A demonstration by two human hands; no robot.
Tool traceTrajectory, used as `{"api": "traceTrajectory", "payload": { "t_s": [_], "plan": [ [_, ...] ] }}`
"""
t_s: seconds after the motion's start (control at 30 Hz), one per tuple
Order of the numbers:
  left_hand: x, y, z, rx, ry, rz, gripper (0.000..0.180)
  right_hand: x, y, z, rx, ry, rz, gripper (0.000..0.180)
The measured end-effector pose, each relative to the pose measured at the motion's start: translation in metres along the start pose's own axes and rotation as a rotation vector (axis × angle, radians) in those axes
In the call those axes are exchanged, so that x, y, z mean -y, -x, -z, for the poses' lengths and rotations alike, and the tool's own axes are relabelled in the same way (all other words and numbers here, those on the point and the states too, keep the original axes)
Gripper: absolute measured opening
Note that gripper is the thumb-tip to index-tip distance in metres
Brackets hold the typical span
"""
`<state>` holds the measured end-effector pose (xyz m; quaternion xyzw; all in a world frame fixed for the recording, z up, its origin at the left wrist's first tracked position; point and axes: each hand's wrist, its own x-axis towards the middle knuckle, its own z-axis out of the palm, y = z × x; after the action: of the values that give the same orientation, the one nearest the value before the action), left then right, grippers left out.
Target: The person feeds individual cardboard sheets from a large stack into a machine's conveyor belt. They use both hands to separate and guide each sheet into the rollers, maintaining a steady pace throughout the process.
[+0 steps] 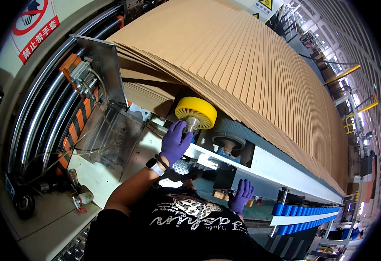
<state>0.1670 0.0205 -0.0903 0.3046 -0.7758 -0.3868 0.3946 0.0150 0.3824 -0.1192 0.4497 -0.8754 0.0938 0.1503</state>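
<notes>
by the white metal frame edge (266, 163), the purple-gloved left hand (175, 142) gripped a stiff-looking yellow ribbed wheel's graspable silver metal hub (192, 123), the purple-gloved right hand's hold unclear.

Room left of 1 yellow wheel (195, 110), cardboard sheets (247, 78) blocking beyond

Blue rollers (294, 211) right, white bottle (86, 198) lower left

We wear purple gloves (241, 195); behind the left hand (172, 142), a black bracelet (161, 161) and pale-banded watch (155, 167); a black, white-printed T-shirt (164, 237).
</notes>
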Motion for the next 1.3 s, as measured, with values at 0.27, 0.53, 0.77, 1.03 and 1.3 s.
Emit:
{"api": "traceTrajectory", "payload": {
  "t_s": [0.27,0.53,0.77,1.03,1.3],
  "plan": [
    [0.002,-0.001,-0.001,-0.027,0.011,-0.056,0.043,-0.001,0.0,-0.002,-0.012,0.022,0.006,0.087],
    [-0.012,-0.003,0.011,0.077,0.051,0.03,0.041,-0.001,0.0,0.003,0.077,-0.003,-0.039,0.089],
    [-0.007,-0.003,0.013,0.07,0.049,0.016,0.039,0.007,-0.004,0.01,0.107,0.001,-0.046,0.09],
    [0.013,0.006,0.0,-0.051,0.558,0.161,0.032,0.003,-0.005,0.006,0.1,0.041,-0.035,0.085],
    [0.126,0.021,0.002,-0.334,1.053,0.99,0.071,0.001,-0.002,0.002,0.077,0.051,-0.041,0.096]
  ]
}}
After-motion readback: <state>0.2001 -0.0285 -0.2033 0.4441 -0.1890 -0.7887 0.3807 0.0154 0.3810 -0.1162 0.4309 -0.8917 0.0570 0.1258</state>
